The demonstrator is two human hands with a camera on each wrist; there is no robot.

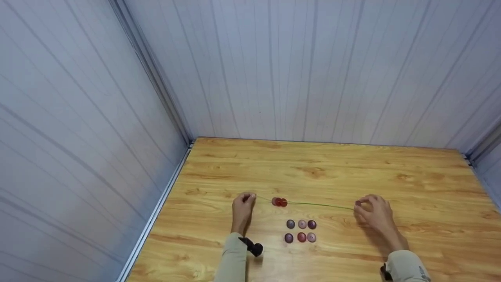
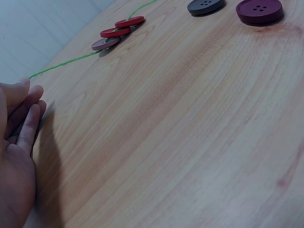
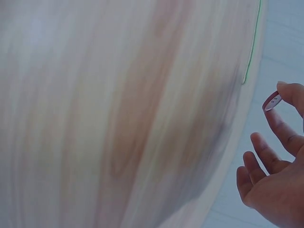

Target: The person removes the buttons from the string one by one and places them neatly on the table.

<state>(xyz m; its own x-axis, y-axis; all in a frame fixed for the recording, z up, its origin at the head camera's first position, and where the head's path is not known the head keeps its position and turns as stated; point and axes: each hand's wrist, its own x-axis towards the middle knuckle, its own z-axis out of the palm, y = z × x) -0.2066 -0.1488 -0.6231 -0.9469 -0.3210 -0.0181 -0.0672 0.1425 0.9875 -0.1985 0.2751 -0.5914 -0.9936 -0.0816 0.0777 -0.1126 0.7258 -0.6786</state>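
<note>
My left hand [image 1: 242, 207] pinches one end of a green string [image 1: 321, 205] between thumb and fingertips. Threaded on the string are three buttons: two red ones [image 2: 129, 22] and a dull mauve one [image 2: 105, 44], leaning on one another. On the right side, my right hand [image 1: 377, 213] holds a single reddish button [image 3: 272, 101] by its rim between thumb and index finger, other fingers spread apart. In the right wrist view, the string's free end lies a little apart from that button.
Several loose buttons lie in two rows between the hands, among them a grey one [image 1: 290, 224], a dark purple one [image 1: 312, 224] and a red one [image 1: 301, 237]. A wood-grain table [image 1: 313, 172] is enclosed by pale panel walls [image 1: 289, 78] behind and at the sides.
</note>
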